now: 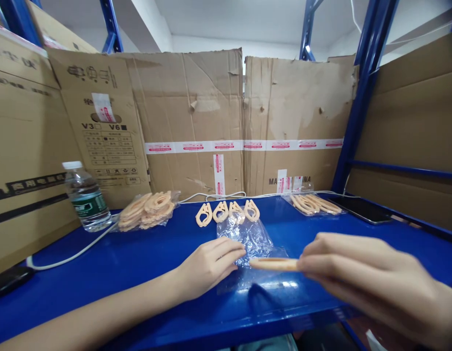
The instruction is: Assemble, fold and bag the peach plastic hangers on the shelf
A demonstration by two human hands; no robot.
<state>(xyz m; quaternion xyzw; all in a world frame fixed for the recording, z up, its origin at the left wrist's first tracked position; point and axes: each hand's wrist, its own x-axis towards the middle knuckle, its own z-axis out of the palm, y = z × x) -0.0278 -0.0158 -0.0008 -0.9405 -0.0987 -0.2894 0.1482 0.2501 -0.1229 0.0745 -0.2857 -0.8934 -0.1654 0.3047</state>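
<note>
My left hand (214, 265) is at the left edge of a clear plastic bag (253, 239) on the blue shelf, its fingers curled together on the film; the thumb is hidden. My right hand (372, 278), a little blurred, grips one end of a beige loop-shaped plastic piece (273, 263). This piece is held edge-on above the near part of the bag, its free end pointing at my left fingertips. Behind the bag several similar beige teardrop-shaped pieces (204, 215) lie in a row, some overlapped by the film.
A bagged pile of beige pieces (148, 210) and a water bottle (87, 197) stand at the left. Another bagged bundle (315, 204) and a black phone (361, 209) lie at the right. A white cable (75, 256) crosses the blue shelf (145, 273). Cardboard (189, 112) walls the back.
</note>
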